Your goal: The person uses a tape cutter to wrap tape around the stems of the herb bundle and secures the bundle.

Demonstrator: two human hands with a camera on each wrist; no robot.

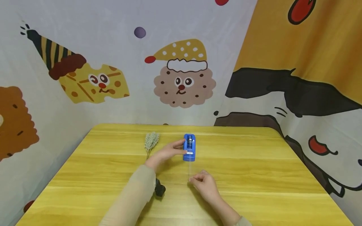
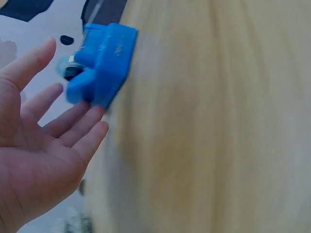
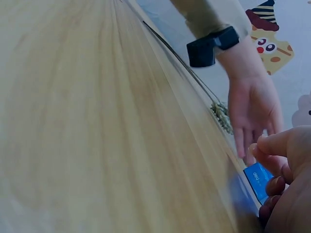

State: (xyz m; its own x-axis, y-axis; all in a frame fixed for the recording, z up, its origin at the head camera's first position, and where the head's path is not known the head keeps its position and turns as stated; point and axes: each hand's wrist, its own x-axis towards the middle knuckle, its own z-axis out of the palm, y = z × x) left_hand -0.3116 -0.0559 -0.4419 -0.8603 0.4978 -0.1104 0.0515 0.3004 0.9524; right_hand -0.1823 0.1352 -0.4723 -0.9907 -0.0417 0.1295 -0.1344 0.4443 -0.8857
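A blue tape dispenser point(image 1: 185, 158) stands on the wooden table, its roll at the far end. From its near end a clear strip of tape point(image 1: 190, 169) runs toward me. My right hand point(image 1: 206, 186) pinches the free end of that strip between thumb and fingertips, a little above the tabletop. On the dispenser's left side, my left hand point(image 1: 169, 151) has its fingers loosely extended. In the left wrist view, the fingertips of the left hand point(image 2: 53, 141) touch or nearly touch the dispenser point(image 2: 114, 58), with the thumb apart from it.
A sprig of dried pale green grass point(image 1: 151, 140) lies left of the dispenser, its stems running under the left forearm. A black device point(image 1: 160, 189) is strapped to the left wrist. Behind the wooden table point(image 1: 254, 163) hangs a cartoon-printed cloth point(image 1: 118, 31).
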